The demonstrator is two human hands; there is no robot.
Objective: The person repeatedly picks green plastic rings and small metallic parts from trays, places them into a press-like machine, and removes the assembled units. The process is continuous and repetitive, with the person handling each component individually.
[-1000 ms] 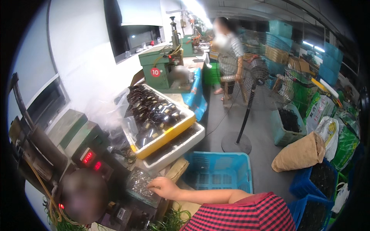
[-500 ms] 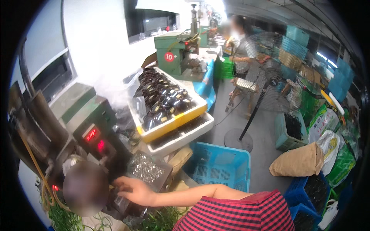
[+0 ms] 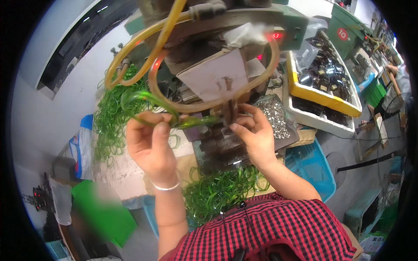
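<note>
My left hand (image 3: 152, 141) is closed on a green see-through eyeglass frame (image 3: 146, 101), part of it smeared by motion. One end of the frame reaches into the working point of a bench machine (image 3: 226, 124). My right hand (image 3: 257, 135) is at the other side of that point, thumb and fingers pinched close together; what they hold, if anything, is too small to make out. Beside my right hand lies a tray of small shiny metal parts (image 3: 275, 119). Several more green frames (image 3: 222, 191) are heaped between my forearms, below the machine.
Another heap of green frames (image 3: 111, 117) covers the table's left side. Yellow hoses (image 3: 174, 26) loop in front of the machine. Foam boxes (image 3: 324, 98) of dark glasses stand at the right, above a blue crate (image 3: 315, 169). A green box (image 3: 104, 213) is at lower left.
The view has swung from the aisle at the right down to the machine. My left hand, unseen before, now shows with a green frame; my right hand is still at the machine.
</note>
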